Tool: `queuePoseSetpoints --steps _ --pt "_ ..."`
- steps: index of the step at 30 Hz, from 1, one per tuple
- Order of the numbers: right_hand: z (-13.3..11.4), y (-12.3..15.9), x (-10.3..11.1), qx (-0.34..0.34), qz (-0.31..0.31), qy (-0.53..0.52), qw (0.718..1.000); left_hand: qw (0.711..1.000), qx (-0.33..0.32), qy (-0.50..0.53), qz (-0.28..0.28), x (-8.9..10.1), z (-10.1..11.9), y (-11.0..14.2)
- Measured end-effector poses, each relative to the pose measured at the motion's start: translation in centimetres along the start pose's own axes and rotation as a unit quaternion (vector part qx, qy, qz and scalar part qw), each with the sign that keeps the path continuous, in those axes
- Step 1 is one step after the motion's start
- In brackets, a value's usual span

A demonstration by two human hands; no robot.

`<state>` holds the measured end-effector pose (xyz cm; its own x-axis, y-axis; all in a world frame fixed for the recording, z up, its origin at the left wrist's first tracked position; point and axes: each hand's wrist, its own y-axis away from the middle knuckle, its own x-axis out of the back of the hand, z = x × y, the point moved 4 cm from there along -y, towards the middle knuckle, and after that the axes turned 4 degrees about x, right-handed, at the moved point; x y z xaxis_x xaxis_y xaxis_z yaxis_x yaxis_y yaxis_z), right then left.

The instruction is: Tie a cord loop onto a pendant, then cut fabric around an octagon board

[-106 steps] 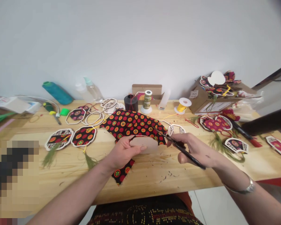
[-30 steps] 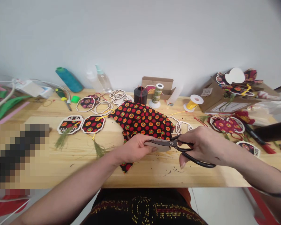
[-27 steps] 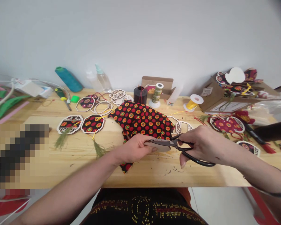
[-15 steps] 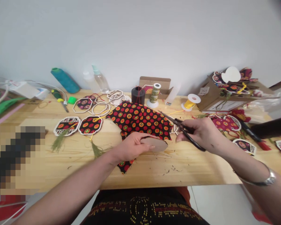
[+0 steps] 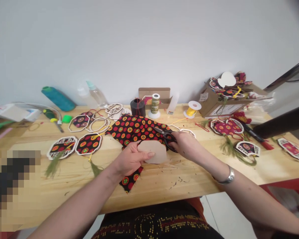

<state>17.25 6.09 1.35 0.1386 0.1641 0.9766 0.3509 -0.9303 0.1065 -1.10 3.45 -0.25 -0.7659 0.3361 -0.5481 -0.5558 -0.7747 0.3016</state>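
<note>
My left hand [image 5: 132, 160] pinches a grey, rounded cardboard piece [image 5: 155, 153], thumb on its face and fingers hidden behind. Black fabric [image 5: 139, 129] with red dots and orange-green flowers spreads on the table behind the card, and one pointed corner sticks out below my left hand. In my right hand [image 5: 183, 144] is a pair of black scissors [image 5: 165, 134]. The blades point left over the fabric, just behind the card's upper right edge. Whether the blades touch the fabric I cannot tell.
Octagonal tasselled ornaments [image 5: 88, 144] lie to the left. Behind the fabric stand a black thread cone [image 5: 138, 108], a green thread spool [image 5: 155, 106] and a yellow cord spool [image 5: 193, 109]. A filled cardboard box [image 5: 224, 103] stands back right, near a black post [image 5: 281, 122].
My right hand has moved left with the scissors, closer to the card. The card has turned so more of its grey face shows. The camera view has shifted to the right.
</note>
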Motion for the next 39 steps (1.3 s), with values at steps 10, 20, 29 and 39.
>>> queuePoseSetpoints --steps 10,20,29,39 --pt "-0.6 0.7 0.1 0.043 0.034 -0.032 0.998 0.999 -0.008 -0.042 0.01 0.5 -0.6 -0.2" --pt "-3.3 0.8 3.6 0.111 0.031 -0.337 0.934 0.988 -0.025 -0.155 0.007 0.1 -0.2 0.0" --pt "-4.6 -0.1 2.7 0.125 -0.068 -0.318 0.937 0.968 -0.053 -0.245 -0.019 -0.2 0.0 0.5" --pt "-5.7 0.0 3.3 0.155 -0.106 -0.297 0.936 0.951 -0.059 -0.3 -0.041 -0.9 0.2 0.5"
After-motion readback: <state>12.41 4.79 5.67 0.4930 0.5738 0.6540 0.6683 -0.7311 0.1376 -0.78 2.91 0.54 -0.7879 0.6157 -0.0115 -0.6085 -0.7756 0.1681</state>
